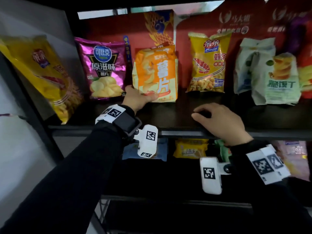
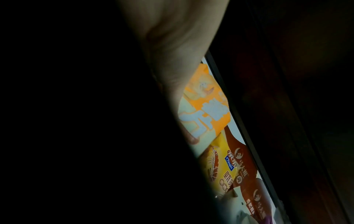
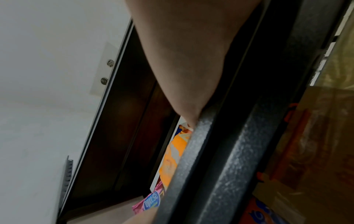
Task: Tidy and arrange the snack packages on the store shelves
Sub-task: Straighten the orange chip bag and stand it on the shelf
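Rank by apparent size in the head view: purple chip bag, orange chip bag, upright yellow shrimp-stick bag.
1. purple chip bag
2. orange chip bag; close to the purple one, so unsure
3. yellow shrimp-stick bag

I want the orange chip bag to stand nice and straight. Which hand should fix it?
Probably the left hand. It already grips the orange chip bag at its bottom left corner, so it can straighten it right away. The right hand rests on the shelf, holding nothing, off to the bag's right.

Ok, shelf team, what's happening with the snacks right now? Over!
Left hand grips orange chip bag at its lower corner, bag upright. Right hand rests empty on shelf. Nothing in the way.
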Tool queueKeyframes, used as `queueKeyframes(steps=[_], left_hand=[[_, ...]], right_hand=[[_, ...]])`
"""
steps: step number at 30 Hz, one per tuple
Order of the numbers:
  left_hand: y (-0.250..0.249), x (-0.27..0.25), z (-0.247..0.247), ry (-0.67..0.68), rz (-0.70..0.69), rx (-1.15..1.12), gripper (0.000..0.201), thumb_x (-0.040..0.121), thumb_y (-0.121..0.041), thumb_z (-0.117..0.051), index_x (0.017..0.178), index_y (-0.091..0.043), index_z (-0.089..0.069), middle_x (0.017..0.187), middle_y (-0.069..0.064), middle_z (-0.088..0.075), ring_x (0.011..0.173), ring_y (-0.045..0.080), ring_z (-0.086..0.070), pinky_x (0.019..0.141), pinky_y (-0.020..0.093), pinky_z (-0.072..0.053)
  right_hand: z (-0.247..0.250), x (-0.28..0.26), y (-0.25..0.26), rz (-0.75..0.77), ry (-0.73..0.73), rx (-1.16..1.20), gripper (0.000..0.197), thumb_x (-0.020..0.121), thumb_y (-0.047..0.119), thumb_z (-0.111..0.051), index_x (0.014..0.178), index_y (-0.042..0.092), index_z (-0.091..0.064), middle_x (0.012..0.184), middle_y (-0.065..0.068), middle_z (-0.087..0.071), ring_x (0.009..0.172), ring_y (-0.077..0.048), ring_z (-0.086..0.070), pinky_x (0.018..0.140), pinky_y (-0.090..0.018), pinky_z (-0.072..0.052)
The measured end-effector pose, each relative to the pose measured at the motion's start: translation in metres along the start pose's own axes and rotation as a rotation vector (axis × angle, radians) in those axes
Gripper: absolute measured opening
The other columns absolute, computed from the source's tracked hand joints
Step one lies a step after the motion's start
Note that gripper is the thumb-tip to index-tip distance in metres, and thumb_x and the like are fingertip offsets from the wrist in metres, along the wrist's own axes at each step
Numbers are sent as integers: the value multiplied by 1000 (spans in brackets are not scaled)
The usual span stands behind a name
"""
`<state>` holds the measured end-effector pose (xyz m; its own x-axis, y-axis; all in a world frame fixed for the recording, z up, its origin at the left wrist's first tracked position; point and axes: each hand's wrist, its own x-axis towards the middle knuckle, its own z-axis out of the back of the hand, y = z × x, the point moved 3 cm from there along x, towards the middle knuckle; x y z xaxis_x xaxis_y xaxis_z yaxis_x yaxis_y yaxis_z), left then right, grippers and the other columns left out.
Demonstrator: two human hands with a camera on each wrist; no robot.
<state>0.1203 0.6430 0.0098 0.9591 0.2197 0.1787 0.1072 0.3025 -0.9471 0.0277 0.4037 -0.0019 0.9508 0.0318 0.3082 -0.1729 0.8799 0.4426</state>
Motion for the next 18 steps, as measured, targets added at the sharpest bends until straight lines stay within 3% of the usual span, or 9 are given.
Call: queueKeyframes(steps=[3, 5, 8, 11, 12, 13, 15, 16, 18], left_hand=[[1, 1, -3, 79, -32, 58, 64, 74, -25, -82, 128, -2, -56, 126, 8, -63, 115, 20, -59, 101, 29, -45], [1, -1, -5, 108, -64, 57, 42, 81, -22, -76, 117, -3, -66, 118, 10, -68, 110, 21, -63, 99, 29, -46], [-1, 0, -7, 126, -81, -38, 45, 82, -19, -76, 121, -2, -62, 119, 9, -67, 108, 18, -63, 92, 22, -49], [-5, -3, -12, 184, -111, -49, 48, 85, -21, -72, 127, -5, -57, 117, 3, -64, 97, 9, -61, 68, 4, -46], [-6, -4, -13, 186, -121, -43, 46, 86, -23, -71, 127, -6, -56, 114, 0, -63, 90, 5, -60, 61, 1, -44], [-6, -4, -13, 182, -128, -39, 45, 88, -24, -69, 128, -7, -56, 111, -2, -61, 85, 1, -59, 58, -1, -42], [-6, -5, -13, 188, -135, -22, 45, 90, -26, -66, 130, -9, -55, 113, -3, -61, 89, 3, -58, 61, -1, -42], [-7, -6, -13, 198, -137, -8, 45, 90, -27, -65, 131, -10, -55, 117, -3, -62, 96, 6, -59, 69, 2, -42], [-7, -8, -13, 221, -152, -1, 44, 91, -25, -65, 131, -10, -55, 125, 2, -62, 106, 12, -59, 81, 10, -45]], right_hand=[[1, 1, -3, -11, 7, 58, 20, 96, 41, -45, 105, 37, -63, 121, 9, -60, 112, -16, -53, 84, -33, -44], [2, 2, -4, -43, -14, 131, 25, 99, 33, -39, 87, 37, -61, 113, 9, -62, 105, -15, -56, 82, -32, -42], [3, 7, -6, -105, -52, 221, 33, 101, 31, -35, 74, 30, -55, 106, 3, -65, 98, -18, -58, 86, -36, -43], [3, 11, -4, -156, -56, 430, 37, 98, 39, -44, 68, 24, -60, 99, -1, -70, 97, -20, -62, 90, -37, -47], [4, 14, -3, -169, -49, 494, 30, 95, 39, -51, 76, 21, -65, 103, -2, -70, 102, -19, -62, 92, -34, -46], [6, 18, -1, -165, -23, 523, 22, 92, 38, -57, 94, 19, -68, 112, -2, -67, 110, -18, -60, 93, -29, -44], [10, 28, 10, -134, 85, 515, 49, 88, 35, -65, 131, 16, -53, 131, 0, -56, 119, -13, -53, 95, -23, -40], [10, 35, 17, -119, 145, 552, 53, 88, 32, -65, 135, 15, -48, 130, 4, -56, 114, -6, -56, 92, -18, -42], [10, 45, 39, -89, 250, 661, 36, 91, 23, -62, 125, 17, -53, 109, 13, -63, 79, 13, -59, 64, -4, -45]])
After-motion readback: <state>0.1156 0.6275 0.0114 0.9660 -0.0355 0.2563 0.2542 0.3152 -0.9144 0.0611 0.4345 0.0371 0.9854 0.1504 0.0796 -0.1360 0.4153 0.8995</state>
